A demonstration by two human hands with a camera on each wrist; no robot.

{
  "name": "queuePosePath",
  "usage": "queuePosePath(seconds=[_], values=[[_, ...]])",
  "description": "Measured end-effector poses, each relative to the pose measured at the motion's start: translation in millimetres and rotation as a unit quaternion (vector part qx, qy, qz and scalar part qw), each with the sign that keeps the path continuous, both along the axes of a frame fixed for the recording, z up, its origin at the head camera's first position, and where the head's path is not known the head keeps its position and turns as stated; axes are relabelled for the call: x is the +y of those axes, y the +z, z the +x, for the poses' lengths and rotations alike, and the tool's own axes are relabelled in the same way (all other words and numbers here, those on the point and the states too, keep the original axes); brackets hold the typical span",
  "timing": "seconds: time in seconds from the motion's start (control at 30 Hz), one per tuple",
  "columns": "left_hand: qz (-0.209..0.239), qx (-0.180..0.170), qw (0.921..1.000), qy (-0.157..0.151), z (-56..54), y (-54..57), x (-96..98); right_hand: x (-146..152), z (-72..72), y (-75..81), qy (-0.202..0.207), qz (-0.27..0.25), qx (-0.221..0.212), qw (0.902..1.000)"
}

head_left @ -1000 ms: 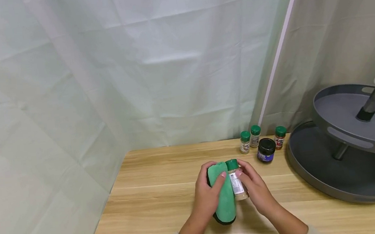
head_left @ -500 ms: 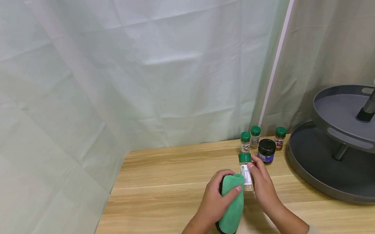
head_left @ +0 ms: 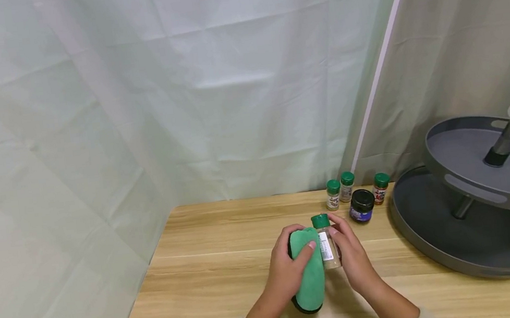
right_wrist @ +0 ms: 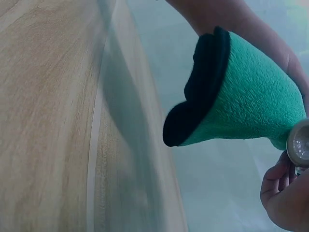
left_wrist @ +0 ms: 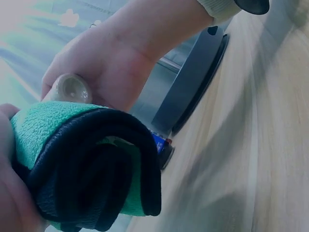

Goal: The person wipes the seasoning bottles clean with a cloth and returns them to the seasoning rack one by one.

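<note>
My left hand (head_left: 287,265) grips a folded green cloth (head_left: 309,273) with dark edging, thumb across its front. In the left wrist view the cloth (left_wrist: 96,159) shows its rolled layers end-on. With its fingers curled round one side, my right hand (head_left: 350,248) holds a spice bottle (head_left: 327,248) that has a green cap, a white label and pale brown contents. Cloth and bottle meet side by side over the table. The round base of the bottle (right_wrist: 300,144) shows at the right edge of the right wrist view, next to the cloth (right_wrist: 256,96).
Three green-capped spice bottles (head_left: 332,196) and a black-lidded jar (head_left: 362,205) stand at the back of the wooden table (head_left: 202,275). On the right is a dark grey two-tier round tray (head_left: 474,254) with a metal post. Pale curtains (head_left: 247,86) hang behind.
The bottle and cloth shifted right and apart at the top half a second ago, then came back left. Now the bottle leans against the cloth, its label turned slightly.
</note>
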State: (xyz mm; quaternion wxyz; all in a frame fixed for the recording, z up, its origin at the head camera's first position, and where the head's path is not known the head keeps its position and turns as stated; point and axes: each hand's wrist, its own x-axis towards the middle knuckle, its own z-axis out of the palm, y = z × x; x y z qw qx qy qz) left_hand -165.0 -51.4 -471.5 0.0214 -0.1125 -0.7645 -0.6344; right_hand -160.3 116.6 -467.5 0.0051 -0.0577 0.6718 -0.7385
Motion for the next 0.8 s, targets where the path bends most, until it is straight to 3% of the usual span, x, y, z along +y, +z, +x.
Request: queuePosePath(seconds=[0.2, 0.37, 0.57, 0.8], values=[[0.045, -0.02, 0.9984, 0.029, -2.7, 2.0, -3.6, -2.8, 1.1, -1.0, 0.024, 0.027, 0.014, 0.9992], [0.06, -0.025, 0.9975, 0.027, -3.4, 2.5, -5.4, -3.7, 1.2, -0.8, 0.025, 0.047, 0.033, 0.998], [0.045, -0.018, 0.9988, -0.008, -1.8, 1.4, -4.0, -4.7, 0.3, 2.0, -0.017, 0.035, 0.024, 0.999], [-0.025, -0.005, 0.9953, -0.094, 3.2, 0.8, 0.0, 0.9, -1.5, 4.4, -0.066, 0.025, -0.002, 0.9975]])
